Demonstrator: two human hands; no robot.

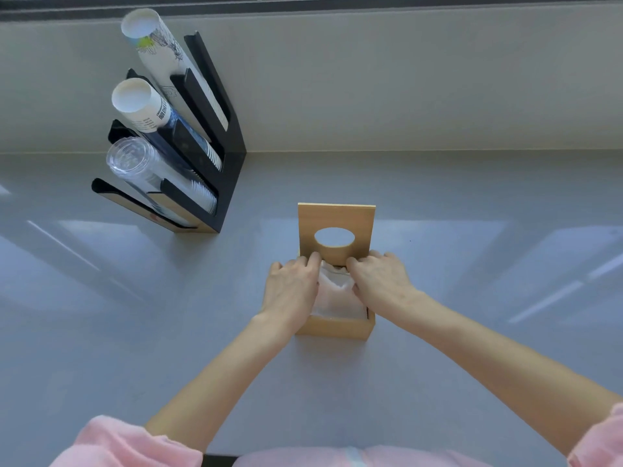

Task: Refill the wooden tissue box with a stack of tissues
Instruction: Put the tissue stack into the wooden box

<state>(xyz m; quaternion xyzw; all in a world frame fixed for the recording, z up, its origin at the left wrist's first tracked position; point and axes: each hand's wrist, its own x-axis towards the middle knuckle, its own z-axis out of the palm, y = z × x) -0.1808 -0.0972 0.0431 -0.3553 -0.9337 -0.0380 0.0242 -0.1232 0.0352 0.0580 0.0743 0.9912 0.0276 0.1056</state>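
A square wooden tissue box (pixel 337 326) stands on the grey counter in the middle of the view. Its hinged lid (pixel 306 227), with an oval hole, is swung up and stands upright at the far side. White tissues (pixel 337 294) fill the open box. My left hand (pixel 291 286) rests over the box's left edge, fingers curled down onto the tissues. My right hand (pixel 381 278) lies over the right side, fingers bent and pressing on the tissues near the lid. Both palms hide part of the stack.
A black cup dispenser (pixel 229 153) stands at the back left against the wall. It holds two sleeves of paper cups (pixel 148 109) and a stack of clear plastic lids (pixel 135 166). Grey counter (pixel 472 264) stretches left and right of the box.
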